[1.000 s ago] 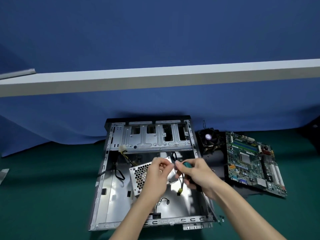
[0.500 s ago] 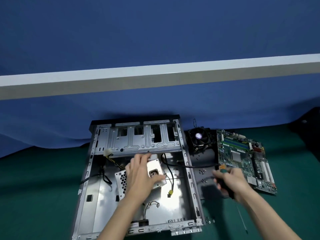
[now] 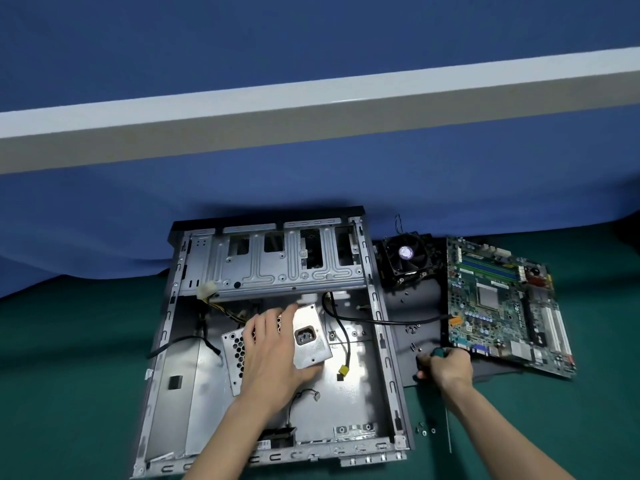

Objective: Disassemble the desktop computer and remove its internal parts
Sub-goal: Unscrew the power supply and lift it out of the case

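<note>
Since a sec ago your right hand (image 3: 446,370) has left the case (image 3: 384,341) and swung out to the right. It's now down on the dark side panel (image 3: 415,306), just beside the near-left corner of the mobo (image 3: 498,306). Its fingers are curled tight round the screwdriver (image 3: 440,351), so only the teal end of the handle pokes out on top.

Your left hand (image 3: 273,348) hasn't gone anywhere, it's still on the PSU (image 3: 311,337). Fingers lie straight and close together over the top, pointing away from you. The thumb runs along the PSU's near edge, and it's prob just resting there, but I can't tell if it's hooked under.

The PSU sits inside the case, mid-floor and skewed, w/ the power socket face turned up toward you.

A black cable (image 3: 391,321) runs from inside the case over the right rail to the mobo edge. A yellow connector (image 3: 343,368) lies on the case floor, right of the PSU. The CPU fan (image 3: 405,256) sits at the far end of the panel, between case and mobo. A few loose screws (image 3: 424,429) are on the green mat (image 3: 69,375) by the case's near-right corner.
</note>
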The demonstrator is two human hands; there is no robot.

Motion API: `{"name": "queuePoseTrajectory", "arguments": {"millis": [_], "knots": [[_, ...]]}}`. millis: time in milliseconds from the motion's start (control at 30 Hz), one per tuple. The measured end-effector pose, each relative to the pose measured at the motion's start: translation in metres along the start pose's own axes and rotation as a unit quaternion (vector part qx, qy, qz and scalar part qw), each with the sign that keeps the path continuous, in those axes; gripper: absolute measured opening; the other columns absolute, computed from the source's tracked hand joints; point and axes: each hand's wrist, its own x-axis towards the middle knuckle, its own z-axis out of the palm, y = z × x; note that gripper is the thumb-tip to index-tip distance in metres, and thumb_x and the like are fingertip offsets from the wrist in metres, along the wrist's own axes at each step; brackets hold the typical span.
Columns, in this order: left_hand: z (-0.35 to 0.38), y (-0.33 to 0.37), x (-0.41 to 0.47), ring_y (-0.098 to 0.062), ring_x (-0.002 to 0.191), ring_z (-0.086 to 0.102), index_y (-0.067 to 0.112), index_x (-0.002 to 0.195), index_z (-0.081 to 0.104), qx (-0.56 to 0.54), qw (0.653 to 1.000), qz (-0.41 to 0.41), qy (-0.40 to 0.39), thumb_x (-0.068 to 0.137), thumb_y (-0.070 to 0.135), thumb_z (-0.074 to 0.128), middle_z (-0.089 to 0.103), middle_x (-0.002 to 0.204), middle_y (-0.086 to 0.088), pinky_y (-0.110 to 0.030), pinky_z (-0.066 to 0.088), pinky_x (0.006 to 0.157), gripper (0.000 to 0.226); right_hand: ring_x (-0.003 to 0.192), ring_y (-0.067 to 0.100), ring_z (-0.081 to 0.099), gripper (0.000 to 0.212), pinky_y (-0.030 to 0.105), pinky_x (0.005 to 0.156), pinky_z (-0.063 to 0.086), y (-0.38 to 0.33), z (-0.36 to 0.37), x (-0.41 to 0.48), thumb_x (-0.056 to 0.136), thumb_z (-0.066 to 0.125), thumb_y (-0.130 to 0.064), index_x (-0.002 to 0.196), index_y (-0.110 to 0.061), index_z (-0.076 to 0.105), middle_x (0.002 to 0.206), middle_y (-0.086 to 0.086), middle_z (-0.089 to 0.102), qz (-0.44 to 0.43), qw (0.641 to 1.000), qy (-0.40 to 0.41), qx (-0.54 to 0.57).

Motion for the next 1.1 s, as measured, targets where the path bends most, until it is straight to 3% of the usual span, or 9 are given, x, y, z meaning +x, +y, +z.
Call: {"name": "queuePoseTrajectory", "arguments": {"millis": [133, 367, 467, 600, 700, 800, 900, 1000, 1100], "knots": [[0.001, 0.0, 0.0, -0.015, 0.122, 0.03, 0.024, 0.144, 0.021, 0.003, 1.0, 0.0, 0.0, 0.062, 0.07, 0.066, 0.035, 0.124, 0.005, -0.032, 0.009, 0.109, 0.104, 0.056, 0.022, 0.062, 0.015, 0.03, 0.059, 0.051, 0.003, -0.004, 0.0, 0.076, 0.071, 0.003, 0.09, 0.005, 0.065, 0.061, 0.012, 0.065, 0.037, 0.996, 0.032, 0.069], [0.001, 0.0, 0.0, -0.015, 0.12, 0.03, 0.022, 0.144, 0.02, 0.011, 1.0, 0.006, 0.0, 0.064, 0.07, 0.064, 0.033, 0.122, 0.005, -0.031, 0.008, 0.108, 0.104, 0.051, 0.026, 0.056, 0.01, 0.037, 0.05, 0.049, 0.001, -0.003, 0.003, 0.086, 0.062, -0.002, 0.091, 0.006, 0.06, 0.068, 0.019, 0.062, 0.076, 0.975, 0.089, 0.187], [0.002, 0.0, 0.0, -0.016, 0.119, 0.031, 0.022, 0.144, 0.022, 0.005, 1.0, 0.007, 0.001, 0.063, 0.069, 0.066, 0.035, 0.122, 0.004, -0.033, 0.01, 0.109, 0.104, 0.072, 0.032, 0.062, 0.023, 0.041, 0.068, 0.054, -0.004, -0.002, 0.001, 0.083, 0.068, -0.004, 0.099, 0.012, 0.061, 0.085, 0.023, 0.066, 0.077, 0.978, 0.123, 0.148], [0.002, -0.001, -0.001, -0.016, 0.12, 0.031, 0.023, 0.145, 0.022, -0.01, 1.0, 0.011, 0.005, 0.063, 0.068, 0.067, 0.035, 0.123, 0.004, -0.033, 0.009, 0.111, 0.103, 0.092, 0.036, 0.06, 0.038, 0.035, 0.076, 0.048, -0.008, -0.004, -0.006, 0.079, 0.077, -0.013, 0.103, 0.011, 0.061, 0.104, 0.025, 0.065, 0.072, 0.985, 0.13, 0.09], [0.001, -0.005, -0.003, -0.018, 0.127, 0.027, 0.026, 0.147, 0.019, -0.017, 1.0, 0.016, 0.004, 0.063, 0.068, 0.068, 0.035, 0.13, 0.002, -0.035, 0.006, 0.113, 0.106, 0.103, 0.04, 0.06, 0.046, 0.046, 0.09, 0.05, -0.008, -0.006, -0.005, 0.078, 0.079, -0.016, 0.11, 0.01, 0.059, 0.112, 0.027, 0.062, 0.083, 0.985, 0.13, 0.075], [-0.003, -0.013, -0.006, -0.021, 0.137, 0.014, 0.033, 0.149, 0.004, 0.023, 1.0, 0.01, -0.016, 0.062, 0.072, 0.066, 0.026, 0.142, 0.0, -0.04, 0.003, 0.114, 0.113, 0.1, 0.041, 0.061, 0.042, 0.05, 0.089, 0.05, -0.01, -0.008, -0.007, 0.077, 0.079, -0.019, 0.098, 0.01, 0.059, 0.107, 0.028, 0.063, 0.082, 0.986, 0.141, 0.047], [-0.008, -0.026, -0.012, -0.024, 0.141, 0.005, 0.031, 0.149, -0.005, 0.035, 0.998, -0.027, -0.037, 0.059, 0.069, 0.071, 0.018, 0.148, -0.005, -0.045, 0.0, 0.114, 0.124, 0.096, 0.04, 0.061, 0.035, 0.049, 0.088, 0.05, -0.012, -0.011, -0.017, 0.08, 0.077, -0.022, 0.072, 0.003, 0.054, 0.1, 0.027, 0.065, 0.073, 0.985, 0.155, 0.034], [-0.015, -0.041, -0.021, -0.023, 0.141, 0.004, 0.024, 0.149, -0.004, 0.046, 0.996, -0.055, -0.056, 0.057, 0.065, 0.076, 0.014, 0.148, -0.004, -0.044, 0.002, 0.114, 0.129, 0.093, 0.039, 0.062, 0.028, 0.041, 0.082, 0.047, -0.017, -0.009, -0.041, 0.089, 0.065, -0.021, 0.078, 0.004, 0.063, 0.096, 0.025, 0.067, 0.017, 0.978, 0.205, 0.024], [-0.019, -0.051, -0.028, -0.018, 0.134, 0.017, 0.023, 0.148, -0.002, -0.014, 0.996, -0.051, -0.067, 0.061, 0.041, 0.085, 0.014, 0.144, 0.001, -0.032, 0.02, 0.112, 0.124, 0.071, 0.031, 0.063, 0.024, 0.032, 0.063, 0.047, -0.026, 0.003, -0.079, 0.093, 0.054, -0.025, 0.076, -0.01, 0.06, 0.066, 0.01, 0.063, -0.174, 0.959, 0.223, 0.025]]}}
